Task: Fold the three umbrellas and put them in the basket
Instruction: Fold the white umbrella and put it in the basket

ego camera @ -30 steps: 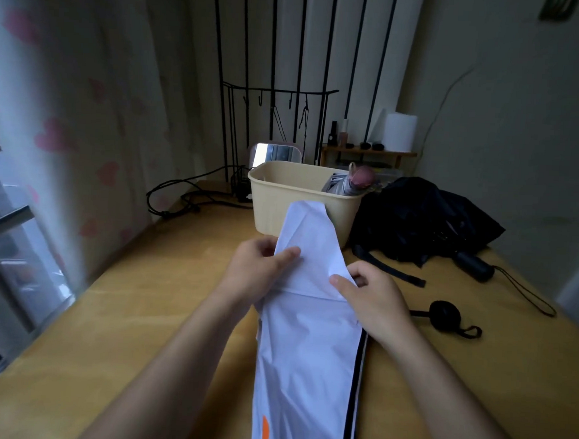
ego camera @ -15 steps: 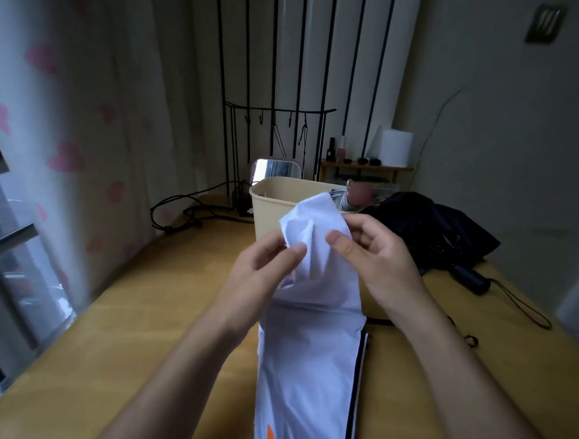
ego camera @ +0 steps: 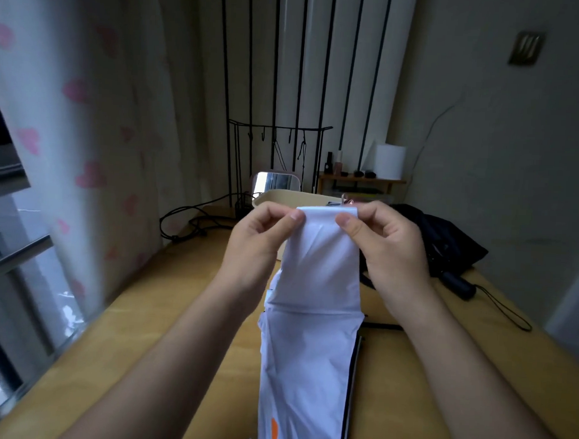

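Note:
A white umbrella (ego camera: 310, 345) with a black edge stripe and an orange mark lies lengthwise on the wooden table, its far end lifted. My left hand (ego camera: 261, 248) and my right hand (ego camera: 388, 252) each pinch a top corner of the white canopy fabric, holding it up flat. Behind them the beige basket (ego camera: 282, 196) shows only its rim; a pink umbrella handle (ego camera: 348, 199) peeks out of it. A black umbrella (ego camera: 445, 244) lies unfolded at the right, its black handle (ego camera: 459, 286) pointing toward me.
Black cables (ego camera: 189, 222) lie at the back left near a curtain with pink hearts. A small mirror (ego camera: 274, 182), a black hook rack (ego camera: 278, 133) and a wooden shelf (ego camera: 361, 180) with a white roll stand behind the basket. A black strap (ego camera: 381, 326) lies right of the white umbrella.
Both hands rose with the white fabric. The pointed, bunched tip is now spread flat between my two hands and held higher, covering most of the basket.

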